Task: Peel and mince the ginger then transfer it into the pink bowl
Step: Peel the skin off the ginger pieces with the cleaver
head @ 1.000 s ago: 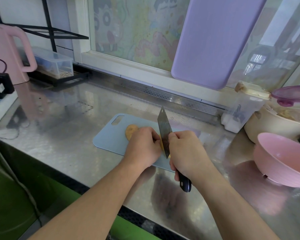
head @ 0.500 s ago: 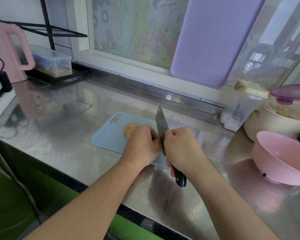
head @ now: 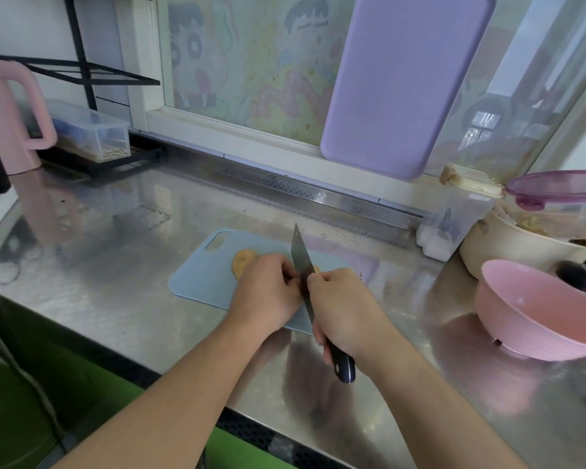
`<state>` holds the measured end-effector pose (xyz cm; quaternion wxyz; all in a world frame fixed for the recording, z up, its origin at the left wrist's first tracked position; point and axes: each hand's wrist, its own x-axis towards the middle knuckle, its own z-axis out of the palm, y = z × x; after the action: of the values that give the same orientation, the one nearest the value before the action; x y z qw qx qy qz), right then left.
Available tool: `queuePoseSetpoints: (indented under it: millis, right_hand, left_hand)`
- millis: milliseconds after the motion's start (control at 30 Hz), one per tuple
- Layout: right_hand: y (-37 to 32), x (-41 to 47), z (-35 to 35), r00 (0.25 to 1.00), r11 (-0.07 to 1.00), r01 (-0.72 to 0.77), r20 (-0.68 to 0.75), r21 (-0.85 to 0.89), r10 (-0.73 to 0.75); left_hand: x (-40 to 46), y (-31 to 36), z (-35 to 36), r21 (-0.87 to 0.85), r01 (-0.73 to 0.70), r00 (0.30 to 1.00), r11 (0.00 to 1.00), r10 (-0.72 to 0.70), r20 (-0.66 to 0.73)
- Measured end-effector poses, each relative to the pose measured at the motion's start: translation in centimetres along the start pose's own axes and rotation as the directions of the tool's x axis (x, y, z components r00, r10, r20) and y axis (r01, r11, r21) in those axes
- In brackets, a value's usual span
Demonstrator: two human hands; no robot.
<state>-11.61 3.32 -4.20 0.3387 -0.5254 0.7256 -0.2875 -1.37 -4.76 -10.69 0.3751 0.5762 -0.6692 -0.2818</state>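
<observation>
1. One cleaver (head: 301,262) was seen, its dark handle enclosed by the curled fingers of the right hand (head: 344,308). The blade stood on edge, its long axis running from the grip away toward the window, with the tip at the far end.
2. One ginger piece (head: 243,262) was seen on the one pale blue cutting board (head: 197,279). It was pressed under the curled fingers of the left hand (head: 268,296), just left of the blade. An orange-tan end was left exposed beyond the knuckles, on the far left side. A small sliver of the same colour showed just right of the blade.
3. The ginger's long axis could not be judged, most of it being covered by the hand.
4. One pink bowl (head: 535,319) was placed well to the right of the knife grip, on the steel counter (head: 115,299), tilted slightly toward the camera.
5. One lilac board (head: 400,82) was leaned against the window beyond the grip.
6. One pink kettle (head: 11,123) stood far to the left.
7. No brand or legible writing was made out; only cartoon figures were seen on the window film.
</observation>
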Motion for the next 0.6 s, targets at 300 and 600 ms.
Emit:
queuePoseSetpoints:
  millis: [300, 600]
  right_hand:
    - [0.2, 0.8, -2.4, 0.992, 0.959, -0.073, 0.119, 0.274, 0.041]
    - [0.8, 3.3, -5.0, 0.993, 0.91, -0.023, 0.119, 0.415, -0.029]
  left_hand:
    - [0.3, -0.6, 0.4, -0.013, -0.021, 1.0, 1.0, 0.02, -0.013]
    - [0.3, -0.8, 0.5, -0.045, -0.012, 1.0, 0.999, 0.012, -0.008]
